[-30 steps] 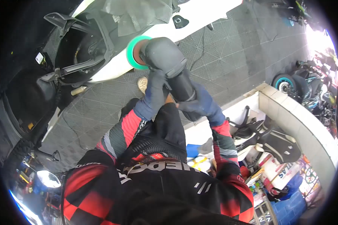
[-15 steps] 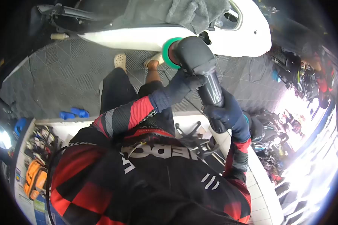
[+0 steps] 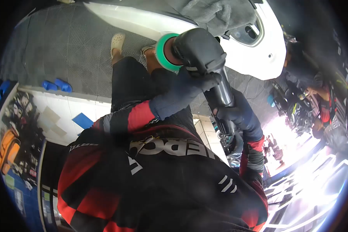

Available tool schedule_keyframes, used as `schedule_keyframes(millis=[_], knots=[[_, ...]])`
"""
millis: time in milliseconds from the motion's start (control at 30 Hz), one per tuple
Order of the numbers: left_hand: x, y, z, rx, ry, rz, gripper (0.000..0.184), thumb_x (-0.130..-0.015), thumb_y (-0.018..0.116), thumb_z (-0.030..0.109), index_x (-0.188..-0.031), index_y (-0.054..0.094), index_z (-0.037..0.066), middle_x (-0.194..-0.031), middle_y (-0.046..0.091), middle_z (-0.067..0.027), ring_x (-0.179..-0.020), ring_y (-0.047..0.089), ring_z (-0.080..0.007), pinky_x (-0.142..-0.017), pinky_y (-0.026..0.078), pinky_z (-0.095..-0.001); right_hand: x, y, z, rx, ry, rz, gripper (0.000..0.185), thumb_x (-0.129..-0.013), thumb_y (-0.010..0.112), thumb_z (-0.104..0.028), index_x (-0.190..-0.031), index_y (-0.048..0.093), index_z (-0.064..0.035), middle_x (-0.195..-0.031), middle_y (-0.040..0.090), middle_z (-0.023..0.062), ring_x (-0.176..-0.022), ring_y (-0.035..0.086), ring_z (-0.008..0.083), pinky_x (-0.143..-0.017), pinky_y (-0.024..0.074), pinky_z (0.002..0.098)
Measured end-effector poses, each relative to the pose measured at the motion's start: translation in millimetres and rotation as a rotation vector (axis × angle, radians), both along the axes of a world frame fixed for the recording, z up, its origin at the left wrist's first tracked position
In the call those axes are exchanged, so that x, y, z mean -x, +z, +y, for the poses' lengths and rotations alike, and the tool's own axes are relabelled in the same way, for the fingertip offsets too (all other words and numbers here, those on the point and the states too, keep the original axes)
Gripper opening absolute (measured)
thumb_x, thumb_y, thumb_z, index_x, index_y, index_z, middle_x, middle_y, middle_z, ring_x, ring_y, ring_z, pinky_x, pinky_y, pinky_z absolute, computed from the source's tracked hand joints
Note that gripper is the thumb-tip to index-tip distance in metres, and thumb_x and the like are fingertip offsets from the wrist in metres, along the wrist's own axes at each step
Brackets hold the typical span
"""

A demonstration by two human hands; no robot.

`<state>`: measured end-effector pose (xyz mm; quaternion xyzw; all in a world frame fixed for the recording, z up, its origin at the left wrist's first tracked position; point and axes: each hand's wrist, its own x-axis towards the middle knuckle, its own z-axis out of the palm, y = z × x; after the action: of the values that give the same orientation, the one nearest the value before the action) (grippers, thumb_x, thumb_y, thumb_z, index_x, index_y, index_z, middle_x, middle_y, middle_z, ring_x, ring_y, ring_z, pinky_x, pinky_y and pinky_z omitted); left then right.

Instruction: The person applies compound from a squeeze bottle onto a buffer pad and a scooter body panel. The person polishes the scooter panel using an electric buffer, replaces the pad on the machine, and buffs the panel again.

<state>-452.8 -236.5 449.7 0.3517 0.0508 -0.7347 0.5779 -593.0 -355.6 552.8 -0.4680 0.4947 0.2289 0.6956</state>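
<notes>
A black polisher (image 3: 201, 48) with a green-rimmed pad (image 3: 166, 52) is held in front of me, its pad facing left beside the white motorcycle panel (image 3: 143, 20). My left hand (image 3: 183, 91), in a dark glove, is wrapped round the neck of the tool just behind its head. Lower down, my right hand (image 3: 241, 116), also gloved, grips the black handle. Whether the pad touches the panel cannot be made out. A grey towel (image 3: 216, 15) lies on the motorcycle above the tool.
Blue slippers (image 3: 57, 85) lie on the dark floor mat (image 3: 65, 46) at the left, near a white tiled ledge (image 3: 65, 104). An orange bag (image 3: 8, 150) is at the far left. A person (image 3: 324, 104) and motorcycles are at the right.
The view has swung round, bringing the blue slippers, ledge and orange bag in at the left. Both hands keep their hold on the polisher, now near the panel's other end.
</notes>
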Motion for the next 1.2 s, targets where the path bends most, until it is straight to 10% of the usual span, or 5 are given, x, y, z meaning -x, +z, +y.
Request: schedule_keyframes(millis=[500,800,1067,1133,1200], knots=[[-11,13,-10,0.013,0.218,-0.294,0.040,-0.086,0.082,0.009,-0.120,0.062,0.000,-0.109,0.071,-0.0074,-0.098,0.069,-0.0149,-0.087,0.057,-0.0317,15,-46,-19,-0.183,0.054,-0.075,0.054,-0.072,0.080,-0.022,-0.117,0.061,0.0011,-0.093,0.063,0.0023,-0.081,0.059,0.0117,-0.075,0.0491,0.0278],[31,-4,-24,0.159,0.094,0.122,0.071,-0.081,0.087,0.017,-0.140,0.049,0.005,-0.131,0.061,-0.0091,-0.123,0.059,-0.0211,-0.105,0.048,-0.0373,56,-2,-8,0.069,0.026,0.094,0.061,-0.071,0.081,-0.019,-0.124,0.058,0.0015,-0.093,0.066,0.0047,-0.084,0.063,0.0143,-0.080,0.0523,0.0313],[-22,-53,29,0.330,-0.527,-0.416,0.065,-0.082,0.084,0.031,-0.135,0.056,0.005,-0.135,0.060,-0.0124,-0.129,0.055,-0.0262,-0.110,0.043,-0.0398,16,-35,63,0.220,0.018,0.045,0.072,-0.076,0.084,-0.024,-0.136,0.051,-0.0010,-0.081,0.070,0.0114,-0.068,0.070,0.0194,-0.063,0.0563,0.0342],[-34,-73,59,0.637,-0.159,-1.183,0.054,-0.082,0.082,0.028,-0.127,0.061,0.005,-0.131,0.062,-0.0124,-0.121,0.059,-0.0267,-0.105,0.046,-0.0400,-4,-51,94,0.521,0.218,-0.104,0.078,-0.074,0.085,-0.031,-0.136,0.051,-0.0007,-0.092,0.072,0.0195,-0.079,0.075,0.0293,-0.069,0.0583,0.0390],[-81,-89,77,0.731,-0.244,-1.113,0.050,-0.085,0.079,0.027,-0.126,0.061,0.006,-0.126,0.063,-0.0127,-0.116,0.060,-0.0261,-0.102,0.047,-0.0387,-33,-67,127,0.602,0.193,-0.049,0.079,-0.073,0.086,-0.036,-0.136,0.051,-0.0013,-0.097,0.072,0.0213,-0.084,0.074,0.0338,-0.072,0.0586,0.0419]])
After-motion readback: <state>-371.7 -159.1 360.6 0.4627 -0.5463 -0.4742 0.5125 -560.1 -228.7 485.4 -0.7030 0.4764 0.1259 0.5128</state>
